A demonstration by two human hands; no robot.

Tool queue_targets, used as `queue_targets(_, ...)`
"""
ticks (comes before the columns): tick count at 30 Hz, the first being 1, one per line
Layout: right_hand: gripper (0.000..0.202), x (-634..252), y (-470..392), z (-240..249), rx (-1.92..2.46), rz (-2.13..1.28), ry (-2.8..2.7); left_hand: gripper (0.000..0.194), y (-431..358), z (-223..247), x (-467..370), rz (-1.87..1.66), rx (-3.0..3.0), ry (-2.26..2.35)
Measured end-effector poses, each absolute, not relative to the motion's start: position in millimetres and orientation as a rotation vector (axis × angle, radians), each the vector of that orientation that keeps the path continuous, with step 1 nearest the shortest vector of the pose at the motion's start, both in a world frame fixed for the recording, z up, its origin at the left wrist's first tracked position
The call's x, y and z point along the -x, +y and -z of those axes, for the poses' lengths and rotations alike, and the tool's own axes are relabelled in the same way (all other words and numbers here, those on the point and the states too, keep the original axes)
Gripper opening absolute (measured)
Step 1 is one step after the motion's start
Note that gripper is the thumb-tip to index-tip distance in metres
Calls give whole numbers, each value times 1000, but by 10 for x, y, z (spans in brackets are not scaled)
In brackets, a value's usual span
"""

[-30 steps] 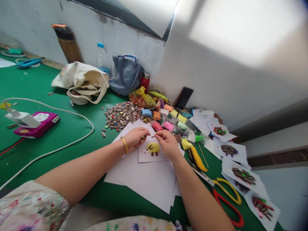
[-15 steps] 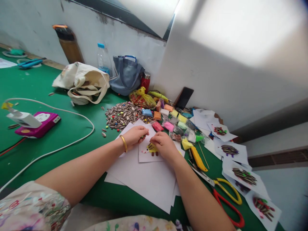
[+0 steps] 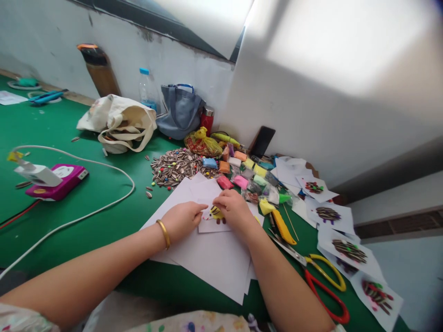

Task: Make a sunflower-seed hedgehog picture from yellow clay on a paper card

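A small white card lies on a stack of white paper sheets on the green table. A yellow clay figure with brown legs is stuck on the card. My right hand rests over the figure, fingertips pressed on its top. My left hand, with a gold bangle on the wrist, lies with loosely curled fingers at the card's left edge and touches it. Whether it holds anything small is hidden.
A heap of sunflower seeds and several coloured clay packets lie behind the paper. A yellow utility knife, red-and-yellow scissors and finished seed pictures sit at right. Bags, bottles, a pink device and white cable at left.
My left hand has drawn back towards me, from the card's top left to its left edge. My right hand has come down onto the yellow figure.
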State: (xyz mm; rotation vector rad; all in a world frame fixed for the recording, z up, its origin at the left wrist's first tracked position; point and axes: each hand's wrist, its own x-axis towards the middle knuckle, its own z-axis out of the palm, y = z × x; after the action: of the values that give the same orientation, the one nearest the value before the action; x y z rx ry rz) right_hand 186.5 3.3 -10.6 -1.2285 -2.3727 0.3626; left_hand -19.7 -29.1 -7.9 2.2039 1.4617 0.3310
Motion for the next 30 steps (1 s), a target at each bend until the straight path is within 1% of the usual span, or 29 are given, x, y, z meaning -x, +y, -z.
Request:
queue_targets(5,15,-1834,16,37,1251,-269,-2430,41,-376,71,115,-242,-2360,1481)
queue_targets(15,17,-1817,-25,16,1259,-183,-2488,39,-390,78,60,-163,-2436,1482)
queue_targets(30,17,-1775,-45,5,1315,-224,-2496,37,-402,24,22,-88,-2448,1481)
